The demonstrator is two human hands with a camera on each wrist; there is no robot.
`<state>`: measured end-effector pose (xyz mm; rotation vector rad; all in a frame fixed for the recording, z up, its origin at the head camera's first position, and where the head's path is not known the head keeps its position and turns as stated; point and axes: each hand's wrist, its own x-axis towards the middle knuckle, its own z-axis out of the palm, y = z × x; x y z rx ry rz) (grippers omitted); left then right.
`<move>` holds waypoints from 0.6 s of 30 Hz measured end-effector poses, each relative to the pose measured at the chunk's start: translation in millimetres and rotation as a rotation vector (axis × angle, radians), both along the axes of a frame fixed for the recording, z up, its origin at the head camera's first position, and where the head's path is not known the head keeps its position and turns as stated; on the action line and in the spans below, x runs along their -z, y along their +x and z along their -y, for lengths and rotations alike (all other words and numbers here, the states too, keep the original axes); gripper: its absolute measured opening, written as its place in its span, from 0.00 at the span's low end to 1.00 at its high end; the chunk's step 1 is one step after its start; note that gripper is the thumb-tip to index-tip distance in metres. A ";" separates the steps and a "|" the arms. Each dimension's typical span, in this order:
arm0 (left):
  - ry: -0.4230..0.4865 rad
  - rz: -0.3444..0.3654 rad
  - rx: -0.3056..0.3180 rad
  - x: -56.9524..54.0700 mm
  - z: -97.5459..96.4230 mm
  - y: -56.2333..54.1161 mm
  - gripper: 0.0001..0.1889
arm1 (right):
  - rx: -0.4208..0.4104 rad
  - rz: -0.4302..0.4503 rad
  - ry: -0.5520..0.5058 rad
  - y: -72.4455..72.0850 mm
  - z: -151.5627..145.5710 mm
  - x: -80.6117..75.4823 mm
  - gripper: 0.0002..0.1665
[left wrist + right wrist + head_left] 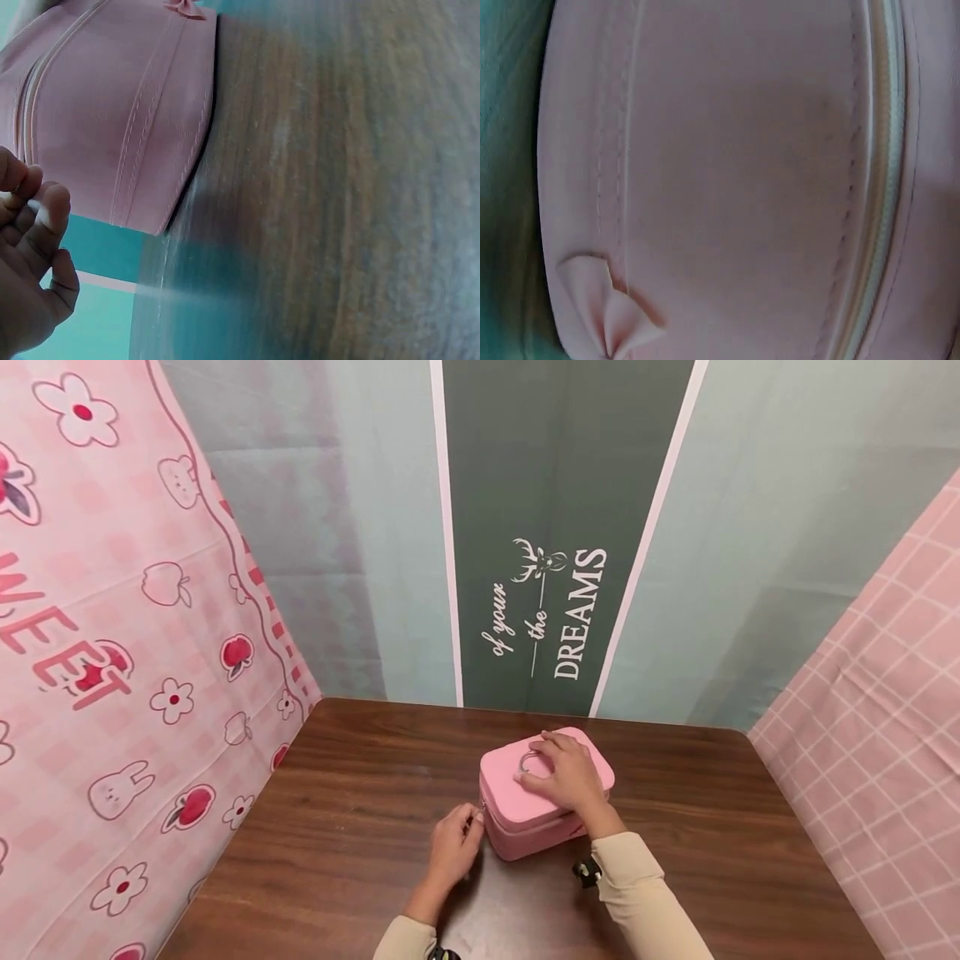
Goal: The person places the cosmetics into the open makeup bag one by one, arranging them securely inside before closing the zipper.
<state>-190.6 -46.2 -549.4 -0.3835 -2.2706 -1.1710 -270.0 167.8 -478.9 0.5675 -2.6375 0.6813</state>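
Observation:
A pink zippered case (507,789) with rounded corners sits on the wooden table. On its lid is a thin grey ring (525,762), partly covered by my right hand (567,772), which rests on top with fingers and thumb spread about the ring. At the case's left corner, my left hand (454,845) pinches the zipper pull, mostly hidden by the fingertips. The left wrist view has those fingers right at the end of the zipper (56,56). Filling the right wrist view is the case's front, with a small pink bow (611,315) and the closed zipper (885,150).
Brown wood-grain tabletop (337,827) surrounds the case. Behind it hangs a grey-green curtain (555,460) with printed lettering. A pink patterned cloth (135,635) borders the left side, and a pink checked cloth (892,718) the right.

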 end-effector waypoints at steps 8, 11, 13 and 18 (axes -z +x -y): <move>0.015 -0.044 0.003 0.1 -1.5 0.0 0.07 | 0.282 0.035 -0.017 12.9 22.7 -4.2 0.37; 0.031 -0.055 -0.003 -1.7 -0.2 -0.1 0.07 | 0.355 0.045 -0.023 17.2 31.1 -4.0 0.39; 0.034 -0.040 -0.003 -3.1 0.8 0.8 0.07 | 0.384 0.051 -0.031 19.6 35.5 -3.5 0.40; 0.045 0.028 0.019 -3.8 1.3 4.3 0.06 | 0.412 0.047 -0.039 22.1 38.7 -1.7 0.39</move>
